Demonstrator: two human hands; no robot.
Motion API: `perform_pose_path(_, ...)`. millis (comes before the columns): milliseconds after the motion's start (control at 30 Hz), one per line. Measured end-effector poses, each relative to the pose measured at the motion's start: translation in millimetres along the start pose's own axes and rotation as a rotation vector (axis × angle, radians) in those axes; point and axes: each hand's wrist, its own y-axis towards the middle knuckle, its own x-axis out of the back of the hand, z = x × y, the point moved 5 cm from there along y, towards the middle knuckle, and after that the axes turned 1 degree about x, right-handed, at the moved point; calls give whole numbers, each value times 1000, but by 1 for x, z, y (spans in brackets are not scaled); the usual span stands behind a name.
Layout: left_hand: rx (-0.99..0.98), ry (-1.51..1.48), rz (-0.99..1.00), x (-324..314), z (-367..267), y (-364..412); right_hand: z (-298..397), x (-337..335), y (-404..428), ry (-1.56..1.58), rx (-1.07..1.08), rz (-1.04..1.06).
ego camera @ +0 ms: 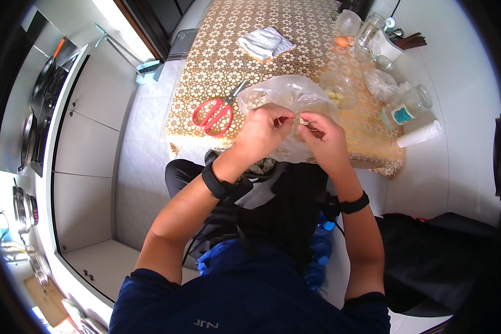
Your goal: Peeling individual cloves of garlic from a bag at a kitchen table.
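Over a translucent plastic bag (pixel 290 89) at the table's front edge, my two hands work close together. Between the thumb and fingers of my right hand (pixel 327 135) is a small whitish piece (pixel 304 121), probably a garlic clove. My left hand (pixel 265 127) has its thumb and fingertips pinched just beside that piece; whether anything is between them is too small to see. Pale peeled cloves (pixel 334 97) lie in a clear bowl (pixel 347 85) behind my right hand. Red-handled scissors (pixel 213 117) rest on the table left of the bag, blades partly apart.
A flower-patterned tablecloth (pixel 217 54) covers the table, with a folded cloth (pixel 266 42) farther back. Glass jars (pixel 407 106), eggs (pixel 342 41), a knotted plastic bag (pixel 382 84) and a white roll (pixel 419 133) line the right side. Below my left wrist, a container of scraps (pixel 262 167) is partly hidden.
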Motion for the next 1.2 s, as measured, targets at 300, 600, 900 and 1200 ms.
perform_pose_path(300, 171, -219, 119, -3, -2, -4, 26, -2, -3, -60, 161, 20)
perform_pose_path(600, 287, -394, 228, -2, 6, -1, 39, -3, -6, -246, 352, -3)
perform_pose_path(900, 295, -298, 229, 1, 3, 2, 37, -10, -8, -275, 382, -44)
perform_pose_path(1200, 291, -342, 189, -5, 14, 4, 35, -10, -7, -210, 361, -86)
